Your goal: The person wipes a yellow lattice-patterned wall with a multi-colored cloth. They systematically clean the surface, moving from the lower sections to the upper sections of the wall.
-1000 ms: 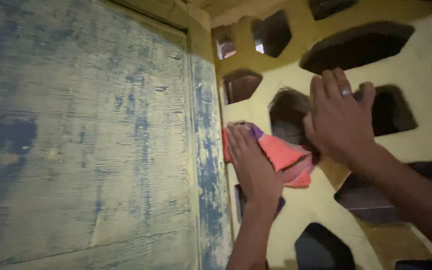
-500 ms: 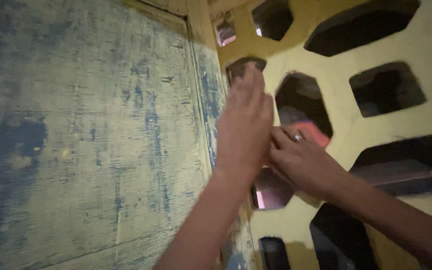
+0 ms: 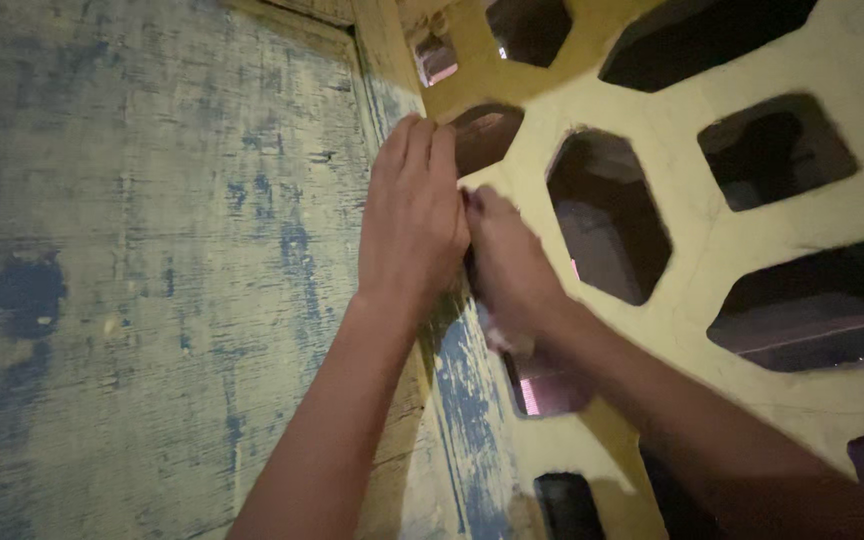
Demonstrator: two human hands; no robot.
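Worn door [image 3: 152, 250], yellowed with blue patches, fills left; yellow lattice wall [image 3: 692, 230] with dark openings fills right. Left hand [image 3: 412, 215] flat, fingers straight and together, pressed at seam between door frame and lattice. Right hand [image 3: 507, 265] touches it from right, curled; grip blurred, cannot tell. Pale cloth scrap [image 3: 500, 338] shows under right palm, mostly hidden.

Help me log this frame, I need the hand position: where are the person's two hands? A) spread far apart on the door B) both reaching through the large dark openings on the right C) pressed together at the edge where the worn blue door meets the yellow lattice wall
C: the left hand and the right hand touch each other at the seam between the door and the lattice wall.
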